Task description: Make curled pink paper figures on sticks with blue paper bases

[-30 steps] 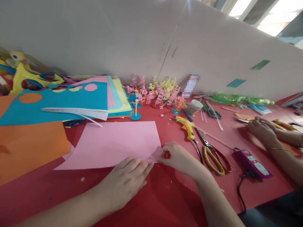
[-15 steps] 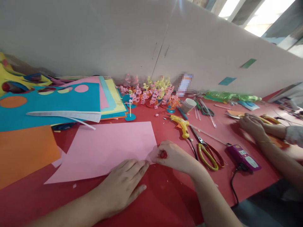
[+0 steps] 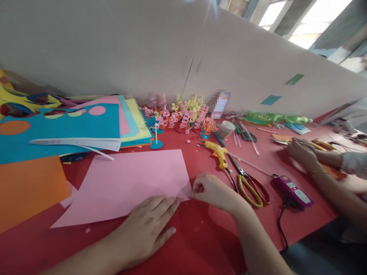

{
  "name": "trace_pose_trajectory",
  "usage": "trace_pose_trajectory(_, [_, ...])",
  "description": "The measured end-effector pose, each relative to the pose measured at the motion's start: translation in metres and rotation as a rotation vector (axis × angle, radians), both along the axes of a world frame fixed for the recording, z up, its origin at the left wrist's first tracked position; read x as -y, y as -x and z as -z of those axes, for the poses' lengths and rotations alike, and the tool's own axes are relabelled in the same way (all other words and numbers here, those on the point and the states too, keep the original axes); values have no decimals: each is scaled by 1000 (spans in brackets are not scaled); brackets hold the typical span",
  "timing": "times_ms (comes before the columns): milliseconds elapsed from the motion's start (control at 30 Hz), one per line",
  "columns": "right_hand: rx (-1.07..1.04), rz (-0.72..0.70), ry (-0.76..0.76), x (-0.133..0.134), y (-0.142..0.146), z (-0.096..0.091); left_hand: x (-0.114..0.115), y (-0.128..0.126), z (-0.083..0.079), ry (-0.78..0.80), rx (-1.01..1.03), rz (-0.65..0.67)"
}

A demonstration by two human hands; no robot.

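A sheet of pink paper [image 3: 132, 179] lies on the red tabletop [image 3: 197, 236] in front of me. My left hand [image 3: 151, 221] rests flat along its near edge, fingers stretched out toward the right corner. At that corner my right hand [image 3: 208, 191] pinches the paper between thumb and fingertips, and the corner looks slightly raised. Right of my right hand lie scissors [image 3: 249, 187] with yellow and red handles. A yellow glue gun [image 3: 217, 152] lies beyond it. Orange paper [image 3: 31, 191] is at the left.
Stacked coloured sheets [image 3: 86, 120] lie at the back left. Curled paper decorations [image 3: 183, 114] stand by the wall, near a white cup [image 3: 226, 129]. A purple power strip [image 3: 292, 191] with a black cord sits at the right. A co-worker's hands [image 3: 304, 152] are beyond it.
My right hand has shifted slightly right, and the pinched corner of the pink paper shows a little more. My left hand stays flat on the sheet. The camera view has moved slightly.
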State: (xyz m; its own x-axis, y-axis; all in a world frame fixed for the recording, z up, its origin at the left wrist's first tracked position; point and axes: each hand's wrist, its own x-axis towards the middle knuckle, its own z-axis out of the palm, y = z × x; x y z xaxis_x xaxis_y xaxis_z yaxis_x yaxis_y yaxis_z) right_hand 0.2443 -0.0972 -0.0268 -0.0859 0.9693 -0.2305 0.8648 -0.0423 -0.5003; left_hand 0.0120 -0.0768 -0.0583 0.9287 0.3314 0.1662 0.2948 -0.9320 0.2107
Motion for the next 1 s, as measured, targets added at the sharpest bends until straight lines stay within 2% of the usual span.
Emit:
trace_pose_trajectory(233, [44,-71,-57,4,0,-2,0,-3,-1,-12,-3,2])
trace_pose_trajectory(433, [159,-48,-54,4,8,1,-1,-3,0,-23,-18,0])
trace_pose_trajectory(533, [92,-49,15,5,4,-3,-1,-2,0,-19,-27,9])
trace_pose_trajectory(733, [-72,-77,90,7,-22,-7,-1,0,3,-5,-27,12])
trace_pose_trajectory(800, [-99,-52,49,3,-23,-5,-2,-1,3,15,-26,6])
trace_pose_trajectory(900, [-128,-12,-89,-7,-9,-1,-3,-2,0,88,0,-13])
trace_pose_trajectory(1000, [-163,-141,-107,-15,8,7,-9,3,-7,233,40,-41])
